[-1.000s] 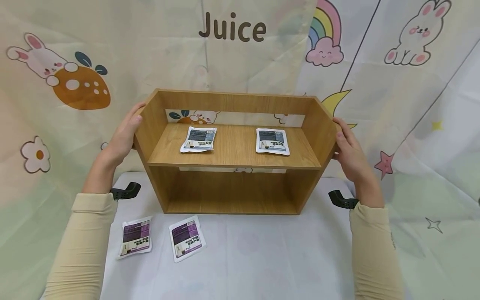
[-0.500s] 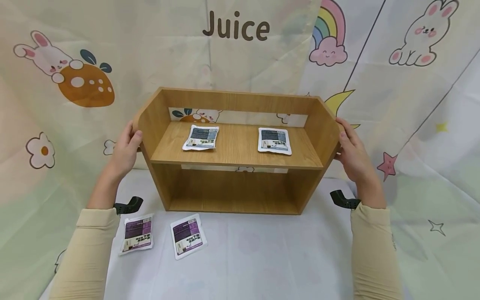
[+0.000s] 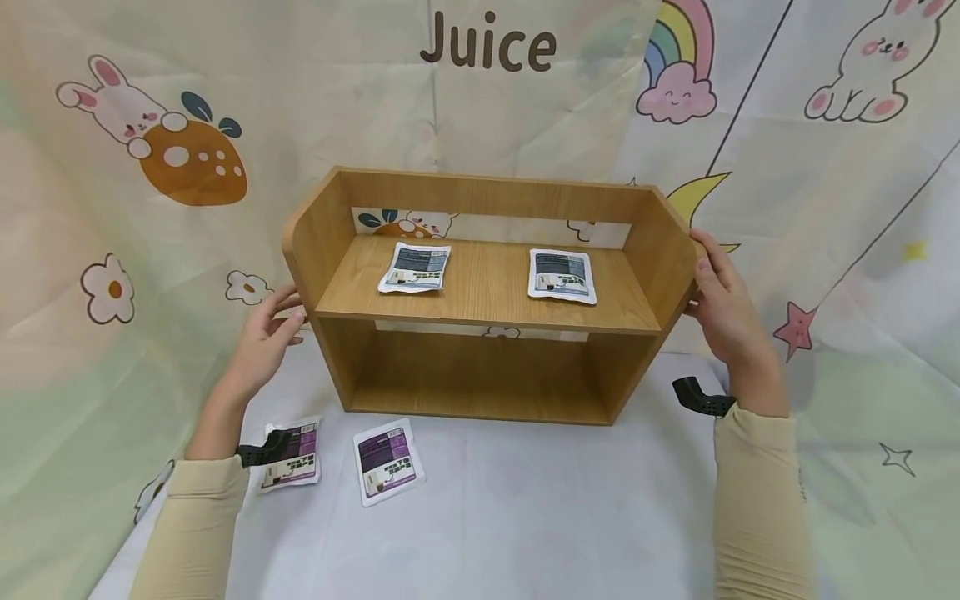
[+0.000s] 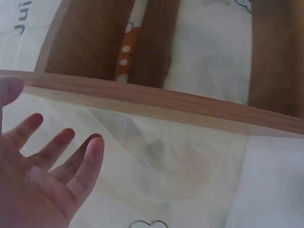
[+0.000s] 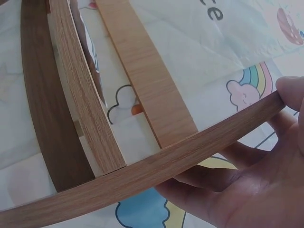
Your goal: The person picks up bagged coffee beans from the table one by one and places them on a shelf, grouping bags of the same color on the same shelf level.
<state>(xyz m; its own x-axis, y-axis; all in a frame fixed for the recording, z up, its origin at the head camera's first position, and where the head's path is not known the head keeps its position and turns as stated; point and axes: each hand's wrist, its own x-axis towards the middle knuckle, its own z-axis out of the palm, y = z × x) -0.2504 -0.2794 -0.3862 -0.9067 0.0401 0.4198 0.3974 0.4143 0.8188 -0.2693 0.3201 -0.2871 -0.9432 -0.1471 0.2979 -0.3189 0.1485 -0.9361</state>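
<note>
A two-tier wooden shelf (image 3: pixel 483 287) stands upright on the white-covered table in the head view. My right hand (image 3: pixel 731 321) grips its right side panel (image 5: pixel 137 168), thumb on the front edge and fingers behind. Off the left side panel, my left hand (image 3: pixel 258 354) hangs with loosely bent fingers, holding nothing. The left wrist view shows that hand (image 4: pixel 40 185) apart from the wood. On the upper board lie two white pouches with blue labels, a left pouch (image 3: pixel 416 268) and a right pouch (image 3: pixel 562 277).
Two purple-labelled pouches lie on the table (image 3: pixel 525 508) before the shelf: a nearer-centre pouch (image 3: pixel 388 462) and a left pouch (image 3: pixel 303 467), partly covered by the black wrist camera (image 3: pixel 264 450). A printed cloth (image 3: pixel 315 92) hangs behind.
My left hand has let go of the left side panel and moved down and away from it. The right hand keeps its grip. The whole view has shifted slightly.
</note>
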